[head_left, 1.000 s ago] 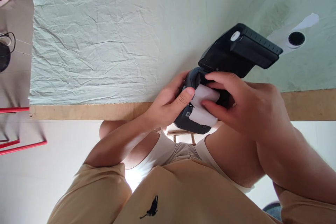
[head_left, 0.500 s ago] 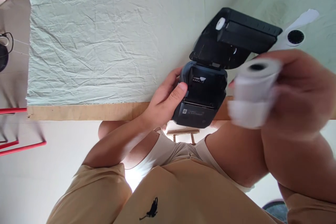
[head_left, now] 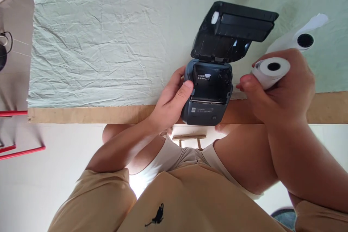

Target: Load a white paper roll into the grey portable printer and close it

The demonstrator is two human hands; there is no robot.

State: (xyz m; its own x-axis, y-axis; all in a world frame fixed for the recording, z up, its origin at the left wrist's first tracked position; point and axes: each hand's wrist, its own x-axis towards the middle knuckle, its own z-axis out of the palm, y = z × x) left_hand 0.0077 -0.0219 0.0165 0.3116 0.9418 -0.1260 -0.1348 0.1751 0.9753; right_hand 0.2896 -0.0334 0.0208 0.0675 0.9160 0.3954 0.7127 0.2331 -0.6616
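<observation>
A small dark label printer [head_left: 208, 83] stands at the table's front edge with its lid [head_left: 236, 29] swung up and back. The paper bay inside shows bare, with a small printed sticker on its back wall. My left hand [head_left: 174, 99] grips the printer's left side, thumb on the near rim. To the right of the printer, my right hand [head_left: 285, 90] is wrapped round a white paper roll [head_left: 272, 70], its dark core hole facing up. Just behind that hand, a second white roll [head_left: 305, 40] lies on the cloth with its loose paper end trailing back.
A wrinkled pale green cloth [head_left: 103, 43] covers the table, leaving a wooden front edge [head_left: 89, 115] bare. Red metal bars [head_left: 24, 152] and a dark round object with a cable [head_left: 3, 56] are at the left, beyond the table. A wooden stool [head_left: 189, 137] shows below.
My right hand has drawn the paper roll back and turned it, and its hanging paper flap no longer shows. The printer has shifted slightly left and away from me, still in my left hand.
</observation>
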